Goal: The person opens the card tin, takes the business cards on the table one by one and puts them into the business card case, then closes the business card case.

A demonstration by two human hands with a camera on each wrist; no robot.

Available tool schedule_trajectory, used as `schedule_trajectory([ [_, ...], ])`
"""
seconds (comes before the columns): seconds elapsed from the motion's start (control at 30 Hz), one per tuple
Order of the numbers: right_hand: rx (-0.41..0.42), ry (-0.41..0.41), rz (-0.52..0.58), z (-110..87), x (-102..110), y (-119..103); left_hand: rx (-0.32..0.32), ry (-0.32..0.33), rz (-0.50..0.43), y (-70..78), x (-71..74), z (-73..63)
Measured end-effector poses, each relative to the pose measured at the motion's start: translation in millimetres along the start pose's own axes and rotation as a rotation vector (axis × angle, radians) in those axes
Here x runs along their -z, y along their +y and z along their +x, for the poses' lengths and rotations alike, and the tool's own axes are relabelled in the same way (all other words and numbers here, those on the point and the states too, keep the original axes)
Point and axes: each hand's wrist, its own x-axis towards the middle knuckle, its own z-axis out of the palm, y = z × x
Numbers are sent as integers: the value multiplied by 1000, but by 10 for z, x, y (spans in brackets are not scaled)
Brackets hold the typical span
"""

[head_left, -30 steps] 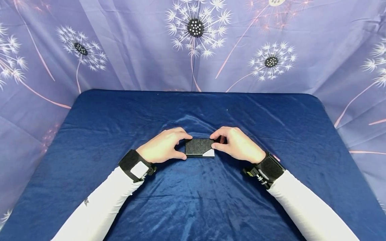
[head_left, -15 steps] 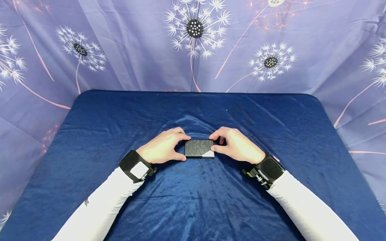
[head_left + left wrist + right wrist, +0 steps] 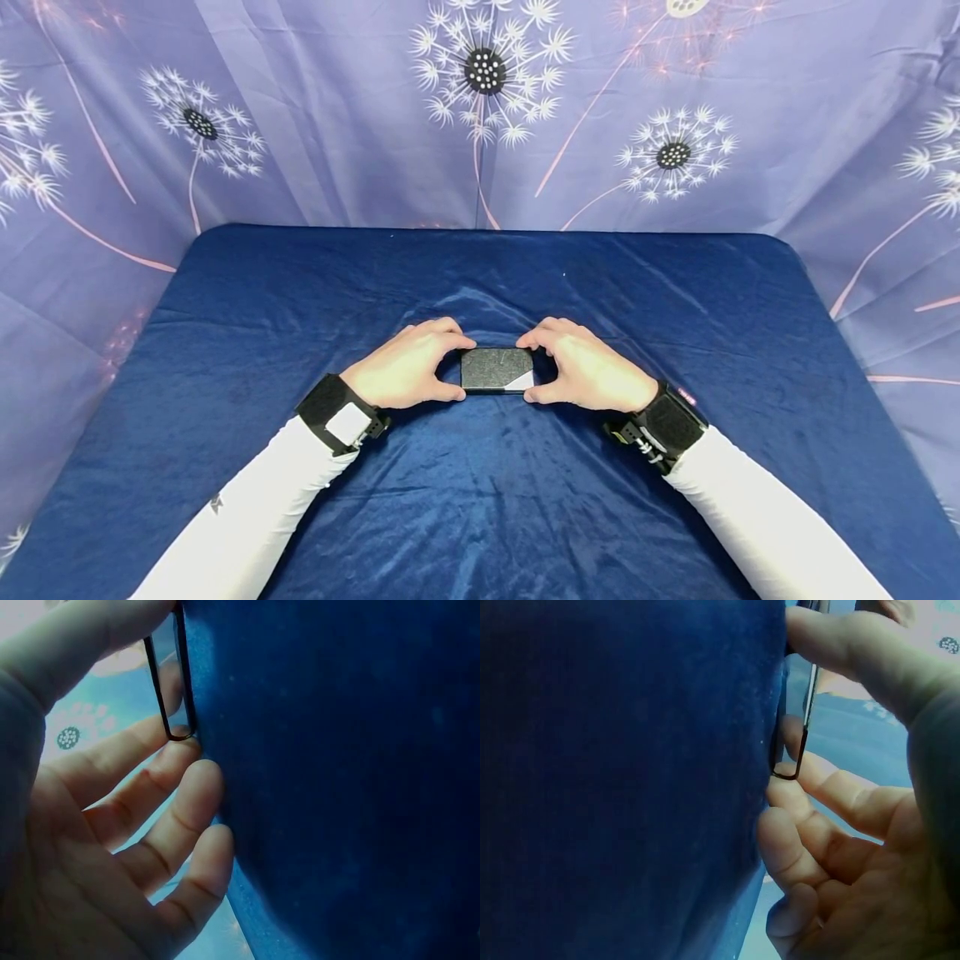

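A small flat black card case (image 3: 491, 369) with a white corner lies on the blue cloth in the head view, its long side running left to right. My left hand (image 3: 408, 364) grips its left end, thumb at the near corner and index finger at the far one. At the opposite end my right hand (image 3: 588, 367) holds it likewise, thumb at the near right corner, index finger on the far edge. Both wrist views show the case edge-on: dark rims around a shiny side (image 3: 166, 675) in the left one, and a narrow end (image 3: 786, 776) by the fingers in the right.
Blue velvety cloth (image 3: 480, 500) covers the table, wrinkled in front of the case. A lilac curtain with dandelion prints (image 3: 337, 108) hangs behind and at both sides. Black wrist straps (image 3: 330, 412) with small devices sit over white sleeves (image 3: 247, 508).
My right thumb has slid from the top of the case to its near right corner, and the right index finger shifted slightly left. The top face looks lighter. My left hand stays put.
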Motion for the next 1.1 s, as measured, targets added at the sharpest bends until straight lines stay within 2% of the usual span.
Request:
schedule_trajectory([
  [0.4,0,22,-18,-46,56,37,-6,-1,20,59,14,43],
  [0.8,-8,27,-29,-127,116,120,-26,-13,45,150,15,158],
  [1.1,-8,38,-40,-151,138,166,-19,-19,54,160,-12,225],
])
